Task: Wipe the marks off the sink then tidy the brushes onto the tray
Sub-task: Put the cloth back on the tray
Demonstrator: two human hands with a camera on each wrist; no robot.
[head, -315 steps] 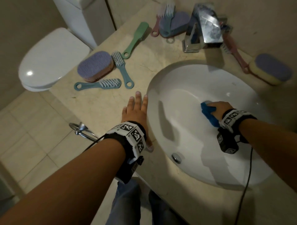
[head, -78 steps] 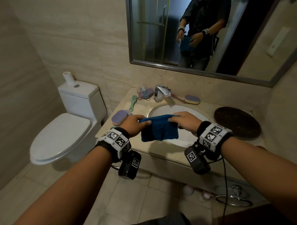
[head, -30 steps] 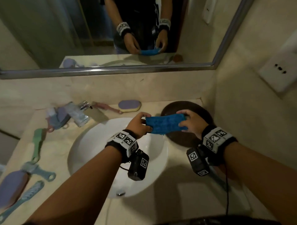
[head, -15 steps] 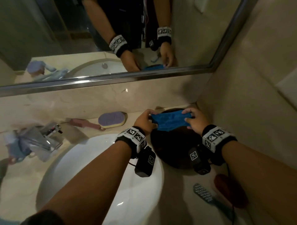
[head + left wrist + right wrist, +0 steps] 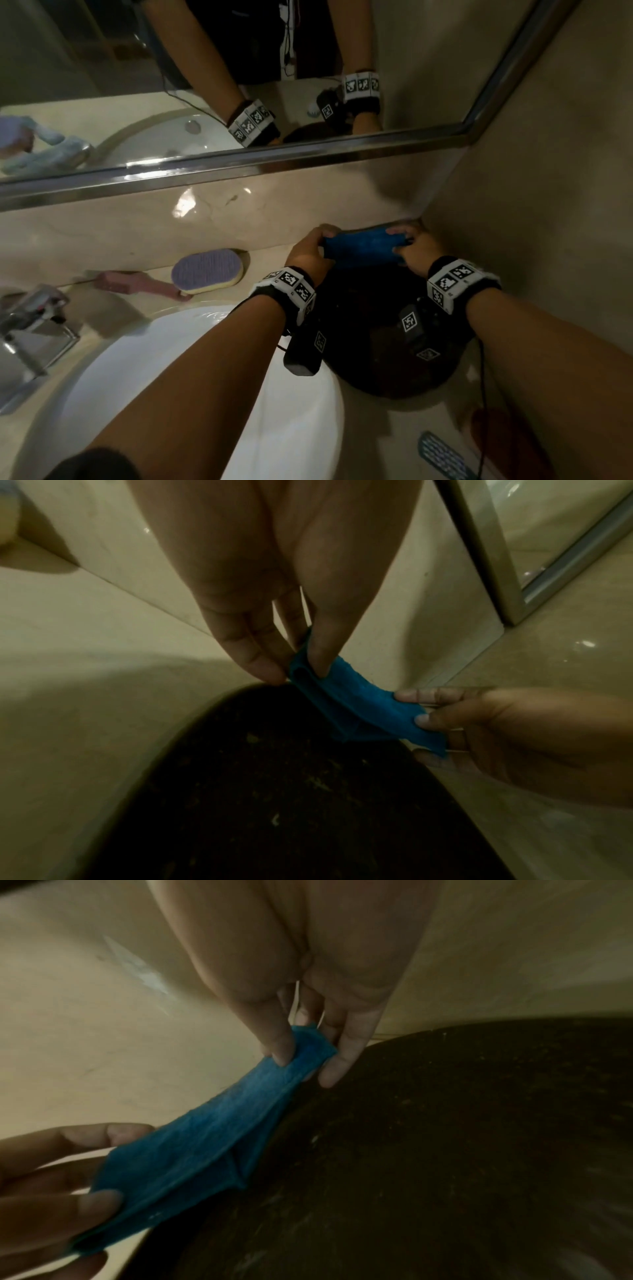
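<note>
A folded blue cloth [image 5: 361, 245] hangs stretched between both hands at the far right corner of the counter, just past the back rim of the round dark tray [image 5: 383, 373]. My left hand [image 5: 308, 251] pinches its left end [image 5: 303, 669] between thumb and fingers. My right hand [image 5: 416, 248] pinches its right end [image 5: 301, 1049] the same way. The white sink [image 5: 164, 387] lies below my left forearm. A purple-topped scrub brush [image 5: 207, 270] and a pink brush [image 5: 137, 284] lie behind the sink.
The chrome faucet [image 5: 30, 325] stands at the left edge. A teal brush [image 5: 442, 455] and a dark red object [image 5: 496, 431] lie near the counter's front right. A beige wall [image 5: 531, 222] closes the right side, and a mirror [image 5: 205, 85] runs along the back.
Both hands have carried the folded cloth farther back and to the right, from over the tray toward the wall corner, and lower. The head view has tilted down.
</note>
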